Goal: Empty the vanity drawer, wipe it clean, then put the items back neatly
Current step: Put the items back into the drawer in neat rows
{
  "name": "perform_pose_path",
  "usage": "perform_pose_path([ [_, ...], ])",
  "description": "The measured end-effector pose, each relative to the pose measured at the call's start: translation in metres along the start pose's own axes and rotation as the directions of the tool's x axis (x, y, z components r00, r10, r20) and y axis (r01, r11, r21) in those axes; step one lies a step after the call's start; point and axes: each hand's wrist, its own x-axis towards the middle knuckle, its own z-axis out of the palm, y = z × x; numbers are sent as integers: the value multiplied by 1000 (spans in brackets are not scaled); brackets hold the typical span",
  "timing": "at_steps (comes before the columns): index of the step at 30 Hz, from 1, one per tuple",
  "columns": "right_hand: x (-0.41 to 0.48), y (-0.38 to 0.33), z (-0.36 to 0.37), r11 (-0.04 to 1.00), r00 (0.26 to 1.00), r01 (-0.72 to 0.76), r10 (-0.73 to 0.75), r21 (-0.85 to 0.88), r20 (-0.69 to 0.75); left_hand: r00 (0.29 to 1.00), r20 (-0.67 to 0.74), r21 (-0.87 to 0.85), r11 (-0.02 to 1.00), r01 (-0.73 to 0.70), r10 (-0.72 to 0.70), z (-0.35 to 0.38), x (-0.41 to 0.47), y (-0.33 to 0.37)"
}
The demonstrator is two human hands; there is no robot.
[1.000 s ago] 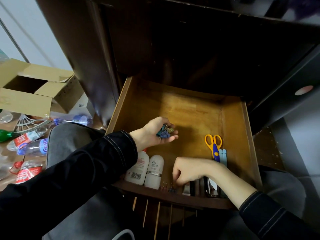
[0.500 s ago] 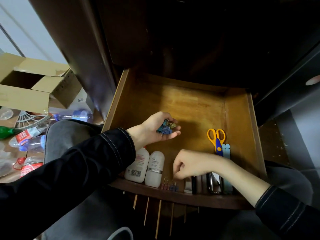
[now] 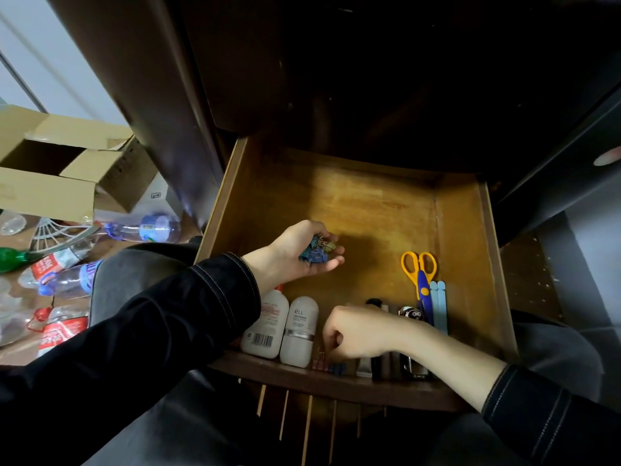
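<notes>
Two hands are at work over the open vanity drawer [image 3: 369, 203], and I judge this to be the put-back stage.

1. Left hand [image 3: 289, 255]: palm up and cupped above the drawer floor towards the left wall, holding a heap of small binder clips [image 3: 316, 252], mostly blue with one or two gold.
2. Right hand [image 3: 363, 334]: knuckles up at the front edge, fingers curled down onto a short row of clips [image 3: 331, 366] lined against the front wall. I cannot tell whether it pinches a clip or only nudges one.
3. Already placed along the front edge: two white bottles [image 3: 282, 327] lying in the front-left corner, dark tubes half hidden under the right wrist, then yellow-handled scissors [image 3: 418, 270] and pale blue sticks [image 3: 438, 304] towards the right wall.

Risks, as I judge them:
- The cupped palm is shallow, so any tilt would spill clips across the wiped floor.
- The clips' wire handles could snag one another, so that lifting one out drags others with it.
- The right wrist lies just over the tubes, and a careless pull-back could roll them out of line.
- The row sits just beside the nearer bottle, so a push leftward could crowd it.
</notes>
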Motion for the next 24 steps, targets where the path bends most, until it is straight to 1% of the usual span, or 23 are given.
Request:
perform_pose_path([
  [7, 4, 0, 1, 1000, 1000, 1, -1, 9, -29, 999, 33, -4, 1000, 1, -1, 1, -2, 2],
  [13, 5, -1, 1, 999, 998, 40, -39, 14, -56, 999, 44, -2, 1000, 4, -4, 1, -1, 1],
  [20, 4, 1, 0, 998, 997, 52, -53, -32, -47, 999, 32, 15, 1000, 4, -5, 1, -1, 0],
  [24, 3, 3, 1, 999, 998, 48, -47, 23, -44, 1000, 27, 2, 1000, 8, -8, 1, 0, 0],
])
